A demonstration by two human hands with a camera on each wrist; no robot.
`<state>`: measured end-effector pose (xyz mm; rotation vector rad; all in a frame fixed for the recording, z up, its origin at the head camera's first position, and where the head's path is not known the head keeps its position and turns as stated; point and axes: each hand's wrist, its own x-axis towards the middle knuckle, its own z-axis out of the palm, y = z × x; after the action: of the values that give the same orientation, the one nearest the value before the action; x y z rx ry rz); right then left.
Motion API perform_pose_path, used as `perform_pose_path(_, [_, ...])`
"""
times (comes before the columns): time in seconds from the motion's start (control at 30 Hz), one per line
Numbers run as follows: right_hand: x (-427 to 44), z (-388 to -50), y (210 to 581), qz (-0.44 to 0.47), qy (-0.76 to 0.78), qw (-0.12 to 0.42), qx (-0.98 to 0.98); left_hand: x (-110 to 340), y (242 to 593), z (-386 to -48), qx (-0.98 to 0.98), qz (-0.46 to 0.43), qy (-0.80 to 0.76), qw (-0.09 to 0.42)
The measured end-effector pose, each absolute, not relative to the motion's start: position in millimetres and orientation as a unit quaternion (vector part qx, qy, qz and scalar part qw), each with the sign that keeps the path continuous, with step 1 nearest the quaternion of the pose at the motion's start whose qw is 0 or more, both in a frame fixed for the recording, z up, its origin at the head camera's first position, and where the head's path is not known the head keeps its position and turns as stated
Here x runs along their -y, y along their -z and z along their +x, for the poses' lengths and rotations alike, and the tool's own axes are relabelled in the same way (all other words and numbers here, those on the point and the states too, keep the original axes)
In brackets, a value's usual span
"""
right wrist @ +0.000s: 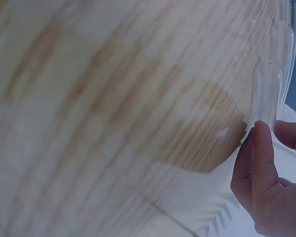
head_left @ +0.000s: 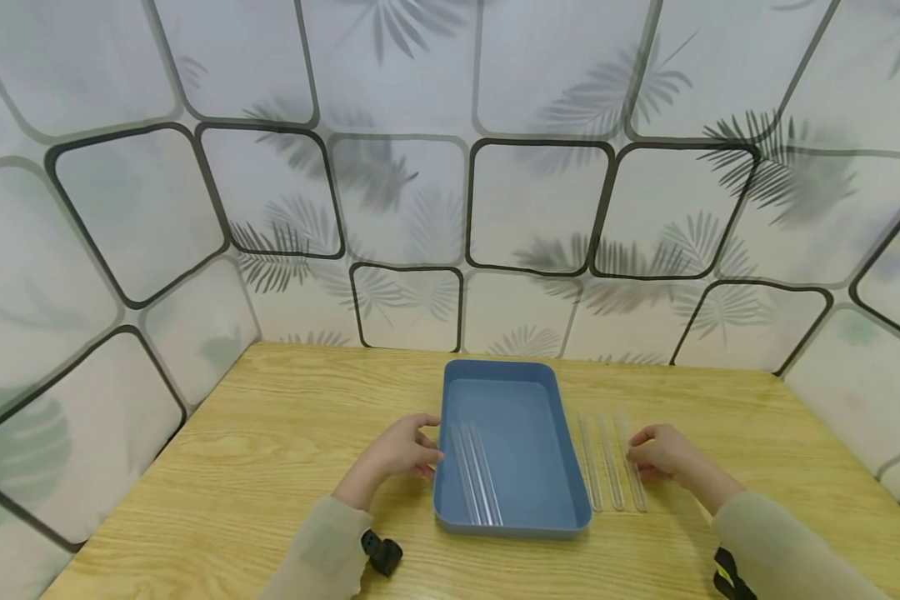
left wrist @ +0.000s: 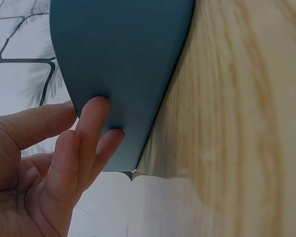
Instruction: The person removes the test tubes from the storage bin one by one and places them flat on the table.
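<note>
A blue rectangular tray [head_left: 525,450] sits on the wooden table. My left hand [head_left: 408,450] is at its left side, with fingertips [left wrist: 96,106] touching the outer wall [left wrist: 123,59]. Clear test tubes [head_left: 476,475] lie lengthwise in the tray's left half. To the right of the tray, three more clear tubes lie side by side, among them a left one [head_left: 591,467] and a middle one [head_left: 611,467]. My right hand [head_left: 660,454] pinches the rightmost test tube [right wrist: 267,94] between thumb and fingers; its rounded end shows in the right wrist view.
The wooden table [head_left: 307,417] extends on both sides of the tray. Patterned fabric [head_left: 405,200] hangs behind the table and along its left and right sides. A small black device [head_left: 382,553] is strapped at the left wrist, another [head_left: 731,575] at the right.
</note>
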<state>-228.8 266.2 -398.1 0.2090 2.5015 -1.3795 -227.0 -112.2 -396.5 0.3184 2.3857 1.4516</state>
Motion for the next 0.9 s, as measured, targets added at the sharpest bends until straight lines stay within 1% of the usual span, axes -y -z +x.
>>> perform_pose_path(0.3, [-265.4,-229.1,399.3,0.073,0.481,0.14,-0.863,111.7,396.9,-228.4,-0.836,0.112,-0.51,0.169])
perform_pose_path(0.9, [-264.5,-229.7,400.9,0.071,0.472,0.122,-0.87,112.1,397.1,-227.2,-0.833,0.11,-0.516,0.167])
